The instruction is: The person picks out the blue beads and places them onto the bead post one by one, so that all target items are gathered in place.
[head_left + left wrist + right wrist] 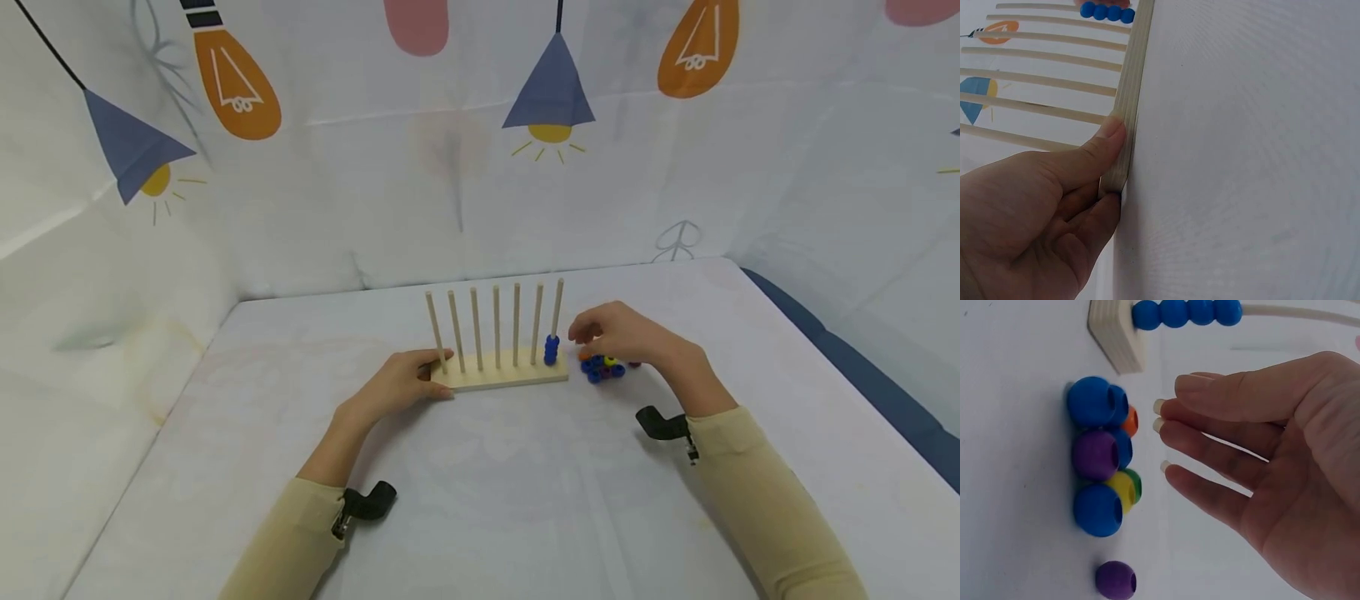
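Observation:
A pale wooden base [498, 377] with several upright pegs [497, 325] stands on the table. My left hand [401, 379] grips its left end, thumb along the front edge, as the left wrist view also shows. Several blue beads [551, 350] are stacked on the rightmost peg. Beside the base's right end lies a group of loose beads: blue [1097, 509], purple [1095, 455], yellow [1122, 490], green and orange. Just above them hovers my right hand [622, 333], fingers slightly bent and apart from the beads, with nothing visible between thumb and fingertips.
A single purple bead [1116, 580] lies a little apart from the group. The white-covered table [480, 500] meets a hanging cloth [375, 200] printed with lamps and bulbs at the back. Dark blue material [847, 358] shows along the table's right edge.

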The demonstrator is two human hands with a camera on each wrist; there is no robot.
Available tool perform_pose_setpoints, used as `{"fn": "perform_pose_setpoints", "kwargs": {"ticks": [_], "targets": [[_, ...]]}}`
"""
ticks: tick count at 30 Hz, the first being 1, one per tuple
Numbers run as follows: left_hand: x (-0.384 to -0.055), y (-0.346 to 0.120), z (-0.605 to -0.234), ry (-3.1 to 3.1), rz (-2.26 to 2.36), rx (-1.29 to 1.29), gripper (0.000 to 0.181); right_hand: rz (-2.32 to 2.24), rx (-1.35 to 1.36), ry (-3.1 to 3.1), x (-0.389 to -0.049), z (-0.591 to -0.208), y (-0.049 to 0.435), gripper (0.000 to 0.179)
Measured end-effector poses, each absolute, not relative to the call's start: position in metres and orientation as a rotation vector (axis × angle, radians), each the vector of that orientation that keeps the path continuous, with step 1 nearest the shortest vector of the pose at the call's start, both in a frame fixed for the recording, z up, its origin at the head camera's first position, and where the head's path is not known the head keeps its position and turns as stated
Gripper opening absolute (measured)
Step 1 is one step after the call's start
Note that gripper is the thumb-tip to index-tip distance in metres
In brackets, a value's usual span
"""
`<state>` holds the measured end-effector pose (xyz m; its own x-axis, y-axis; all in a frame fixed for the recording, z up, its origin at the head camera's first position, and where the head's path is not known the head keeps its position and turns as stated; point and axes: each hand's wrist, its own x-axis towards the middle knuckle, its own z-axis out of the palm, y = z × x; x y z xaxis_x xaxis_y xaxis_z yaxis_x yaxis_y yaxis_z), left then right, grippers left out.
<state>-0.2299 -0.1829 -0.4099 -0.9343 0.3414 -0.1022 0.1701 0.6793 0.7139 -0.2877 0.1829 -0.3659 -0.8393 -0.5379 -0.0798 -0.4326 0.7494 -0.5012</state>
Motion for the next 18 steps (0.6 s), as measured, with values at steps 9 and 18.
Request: {"fn": "perform_pose_setpoints", "kwargs": {"ticks": [9,18], "targets": [[-0.230,-0.185,-0.413,2.653,1.126,0.425,0.068,-0.648,-0.692,2.709,-0.293,-0.374,0.192,0.029],[-0.230,-0.184,-0.411,2.642,1.141,0.429,0.068,-0.625,-0.631,2.709,-0.295,-0.378,0.195,0.030]]}}
